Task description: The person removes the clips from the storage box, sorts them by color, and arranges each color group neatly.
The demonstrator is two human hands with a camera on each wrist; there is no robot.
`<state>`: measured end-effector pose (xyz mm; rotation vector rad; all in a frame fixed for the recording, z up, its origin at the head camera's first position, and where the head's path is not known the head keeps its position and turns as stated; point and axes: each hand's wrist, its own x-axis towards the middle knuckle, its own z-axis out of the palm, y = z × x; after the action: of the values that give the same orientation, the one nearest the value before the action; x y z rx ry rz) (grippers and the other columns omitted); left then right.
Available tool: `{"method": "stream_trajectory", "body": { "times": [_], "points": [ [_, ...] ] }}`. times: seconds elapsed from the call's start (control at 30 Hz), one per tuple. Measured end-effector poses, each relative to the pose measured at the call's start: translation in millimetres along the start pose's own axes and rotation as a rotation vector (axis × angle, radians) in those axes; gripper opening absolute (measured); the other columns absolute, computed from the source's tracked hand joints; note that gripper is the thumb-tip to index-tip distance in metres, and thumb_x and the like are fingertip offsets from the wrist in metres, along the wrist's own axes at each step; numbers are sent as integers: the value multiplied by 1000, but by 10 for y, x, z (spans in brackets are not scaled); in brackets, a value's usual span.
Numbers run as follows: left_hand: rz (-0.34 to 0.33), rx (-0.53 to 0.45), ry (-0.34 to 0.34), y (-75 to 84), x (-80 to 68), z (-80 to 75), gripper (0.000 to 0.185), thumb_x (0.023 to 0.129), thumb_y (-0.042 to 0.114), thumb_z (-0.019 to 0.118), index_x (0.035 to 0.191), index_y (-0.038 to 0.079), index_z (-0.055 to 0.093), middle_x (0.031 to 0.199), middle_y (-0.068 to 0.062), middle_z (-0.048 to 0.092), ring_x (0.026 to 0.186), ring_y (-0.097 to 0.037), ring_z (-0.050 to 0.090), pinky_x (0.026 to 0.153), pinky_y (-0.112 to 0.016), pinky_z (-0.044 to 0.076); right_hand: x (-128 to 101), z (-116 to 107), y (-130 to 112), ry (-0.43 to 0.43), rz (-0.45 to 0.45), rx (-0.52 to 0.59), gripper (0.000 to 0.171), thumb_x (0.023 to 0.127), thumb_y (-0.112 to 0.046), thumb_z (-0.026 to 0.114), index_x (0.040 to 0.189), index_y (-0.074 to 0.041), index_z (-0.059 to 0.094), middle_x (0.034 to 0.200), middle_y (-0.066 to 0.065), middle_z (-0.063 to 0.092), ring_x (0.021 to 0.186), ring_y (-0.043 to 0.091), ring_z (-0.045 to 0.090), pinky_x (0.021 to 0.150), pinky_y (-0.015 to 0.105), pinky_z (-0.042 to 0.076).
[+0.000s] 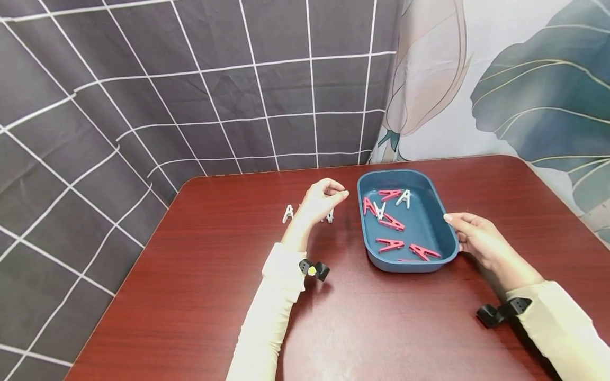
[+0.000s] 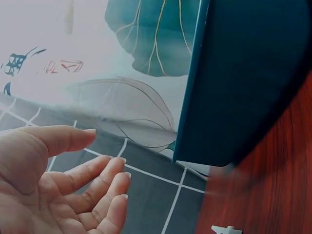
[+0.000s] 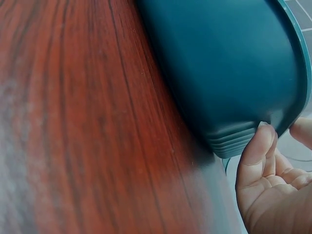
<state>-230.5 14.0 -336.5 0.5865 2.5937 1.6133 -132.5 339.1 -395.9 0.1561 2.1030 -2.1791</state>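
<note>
A: Seven clothespins (image 1: 391,244) lie in the blue tray (image 1: 431,185); the right hand (image 1: 476,238) touches its rim, fingers loose.

B: Left hand (image 1: 320,200) hovers relaxed, empty; white clothespins (image 1: 288,214) remain on the tabletop (image 1: 214,275).

The left hand (image 1: 320,201) covered most of the white clothespins (image 1: 288,214) on the table (image 1: 214,275), so the count behind it was anyone's guess. One pink clip (image 1: 409,260) sat half hidden under the blue tray's (image 1: 414,265) near rim. Both wrist views cut the tray off, and the right hand's (image 3: 273,185) fingers ran out of frame.
</note>
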Motion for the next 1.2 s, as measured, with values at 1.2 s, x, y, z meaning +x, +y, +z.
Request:
{"method": "stream_trajectory", "body": {
  "times": [1.2],
  "points": [
    [83, 33, -240, 101, -95, 440, 21, 88, 17, 64, 105, 6, 64, 96, -9, 68, 78, -10, 61, 70, -16, 47, 22, -27, 39, -24, -20, 60, 18, 97, -17, 54, 90, -28, 66, 74, -7, 67, 62, 7, 62, 55, 23, 53]
  ]
}}
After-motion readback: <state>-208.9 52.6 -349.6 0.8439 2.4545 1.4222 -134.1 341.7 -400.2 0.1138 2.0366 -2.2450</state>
